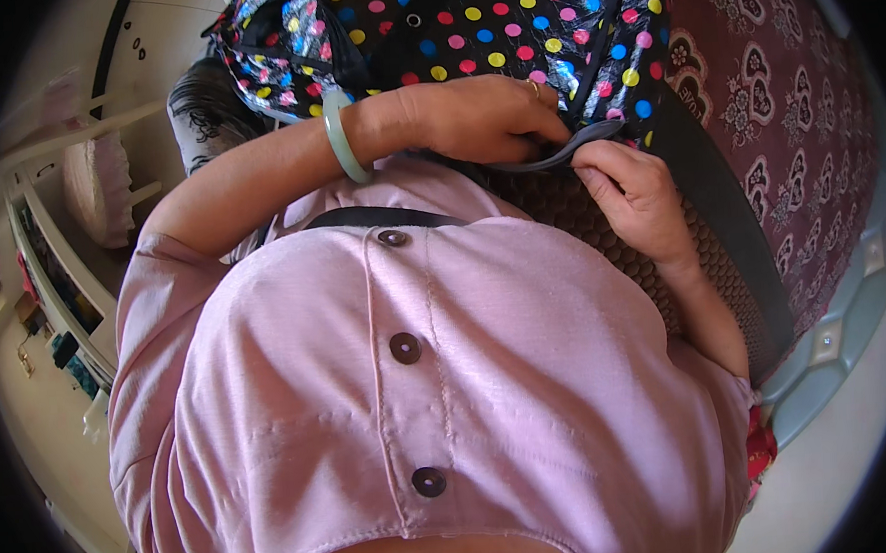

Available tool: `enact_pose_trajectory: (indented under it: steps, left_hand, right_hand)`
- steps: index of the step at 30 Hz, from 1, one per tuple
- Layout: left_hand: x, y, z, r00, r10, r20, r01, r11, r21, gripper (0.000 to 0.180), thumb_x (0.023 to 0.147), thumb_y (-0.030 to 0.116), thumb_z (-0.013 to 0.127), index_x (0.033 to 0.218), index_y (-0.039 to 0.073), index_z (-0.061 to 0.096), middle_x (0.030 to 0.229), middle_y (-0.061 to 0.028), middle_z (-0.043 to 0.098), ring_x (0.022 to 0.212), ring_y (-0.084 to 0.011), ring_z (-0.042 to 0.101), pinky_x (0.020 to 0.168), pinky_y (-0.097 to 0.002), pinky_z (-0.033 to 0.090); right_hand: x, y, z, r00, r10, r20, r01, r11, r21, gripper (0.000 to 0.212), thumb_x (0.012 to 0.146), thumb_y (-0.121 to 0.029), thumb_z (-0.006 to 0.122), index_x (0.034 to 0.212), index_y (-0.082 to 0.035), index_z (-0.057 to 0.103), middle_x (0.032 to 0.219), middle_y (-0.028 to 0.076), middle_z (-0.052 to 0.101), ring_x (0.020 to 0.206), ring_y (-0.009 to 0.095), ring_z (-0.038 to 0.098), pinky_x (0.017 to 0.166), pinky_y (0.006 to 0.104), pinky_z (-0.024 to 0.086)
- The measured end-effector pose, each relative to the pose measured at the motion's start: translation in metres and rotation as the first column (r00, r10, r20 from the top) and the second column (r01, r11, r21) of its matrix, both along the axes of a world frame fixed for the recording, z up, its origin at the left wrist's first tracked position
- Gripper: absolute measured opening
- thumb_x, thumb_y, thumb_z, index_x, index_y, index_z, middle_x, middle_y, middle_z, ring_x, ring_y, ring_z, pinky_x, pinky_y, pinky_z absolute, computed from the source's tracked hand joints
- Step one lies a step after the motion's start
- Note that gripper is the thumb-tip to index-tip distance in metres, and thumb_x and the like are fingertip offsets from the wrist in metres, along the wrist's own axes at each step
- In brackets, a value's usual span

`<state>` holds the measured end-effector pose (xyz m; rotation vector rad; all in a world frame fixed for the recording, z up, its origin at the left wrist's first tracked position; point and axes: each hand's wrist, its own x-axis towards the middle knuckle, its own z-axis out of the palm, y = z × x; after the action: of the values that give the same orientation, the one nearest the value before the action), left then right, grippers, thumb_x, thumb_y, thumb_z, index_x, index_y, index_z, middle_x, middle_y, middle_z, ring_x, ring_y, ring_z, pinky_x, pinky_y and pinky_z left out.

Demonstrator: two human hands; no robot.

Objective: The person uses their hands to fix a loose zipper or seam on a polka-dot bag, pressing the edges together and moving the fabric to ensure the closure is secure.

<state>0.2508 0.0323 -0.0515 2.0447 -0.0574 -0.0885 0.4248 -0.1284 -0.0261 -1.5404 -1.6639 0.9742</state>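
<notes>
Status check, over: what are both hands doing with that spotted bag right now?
Left hand and right hand both pinching the grey strap. Polka-dot bag resting against the body. Nothing blocking the hands.

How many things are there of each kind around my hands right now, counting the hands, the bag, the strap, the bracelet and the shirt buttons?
Hands: 2, left hand and right hand, both pinching the strap
Polka-dot bag: 1
Grey strap: 1
Pale green bracelet: 1, on the left wrist
Dark shirt buttons: 3
Total: 8
</notes>
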Motion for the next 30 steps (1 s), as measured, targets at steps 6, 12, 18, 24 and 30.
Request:
enact_pose_trajectory:
  steps: [6,12,18,24,30]
  left_hand:
    - [-0.007,-0.001,-0.015,1.000,-0.022,-0.012,0.023,0.993,0.113,0.028,0.081,0.008,0.061,0.109,0.006,0.064,0.098,-0.0129,0.059,0.097,-0.0311,0.059,0.082,-0.0394,0.048]
    - [-0.042,0.009,-0.020,0.977,0.203,-0.068,-0.186,0.962,0.198,0.026,0.081,0.017,0.067,0.105,0.008,0.060,0.096,-0.0100,0.060,0.094,-0.0291,0.061,0.079,-0.0400,0.049]
    - [-0.056,0.003,-0.016,0.972,0.235,0.016,-0.228,0.920,0.320,0.034,0.079,0.020,0.071,0.111,0.016,0.061,0.095,-0.0080,0.059,0.093,-0.0289,0.062,0.075,-0.0389,0.050]
    - [-0.058,-0.008,-0.023,0.999,0.048,0.008,-0.046,0.863,0.504,0.035,0.086,0.020,0.061,0.120,0.024,0.062,0.099,-0.0097,0.062,0.082,-0.0298,0.067,0.066,-0.0382,0.055]
    - [-0.052,-0.013,-0.023,0.995,0.085,0.047,-0.096,0.764,0.638,0.035,0.088,0.019,0.055,0.122,0.024,0.061,0.104,-0.0125,0.063,0.086,-0.0298,0.068,0.067,-0.0382,0.055]
  right_hand:
    - [-0.019,-0.009,-0.016,0.998,-0.062,0.005,0.062,0.997,-0.049,0.007,0.088,-0.001,0.062,0.094,-0.002,0.060,0.080,0.014,0.063,0.070,0.029,0.063,0.062,0.0337,0.048]
    - [-0.039,-0.014,-0.032,0.979,-0.202,0.028,0.203,0.979,-0.009,0.008,0.088,-0.001,0.062,0.096,-0.003,0.061,0.081,0.013,0.063,0.071,0.029,0.064,0.064,0.0322,0.049]
    - [-0.077,-0.038,-0.054,0.935,-0.354,0.012,0.354,0.935,0.031,0.009,0.089,-0.003,0.063,0.097,-0.003,0.062,0.078,0.011,0.062,0.065,0.022,0.060,0.061,0.0294,0.047]
    - [-0.101,-0.047,-0.064,0.899,-0.433,-0.062,0.432,0.901,-0.033,0.007,0.091,-0.004,0.062,0.098,-0.002,0.062,0.076,0.008,0.060,0.063,0.014,0.055,0.060,0.0262,0.045]
    - [-0.101,-0.048,-0.079,0.881,-0.472,-0.028,0.473,0.879,0.053,0.008,0.090,-0.003,0.062,0.098,-0.002,0.063,0.077,0.008,0.061,0.067,0.013,0.055,0.064,0.0258,0.046]
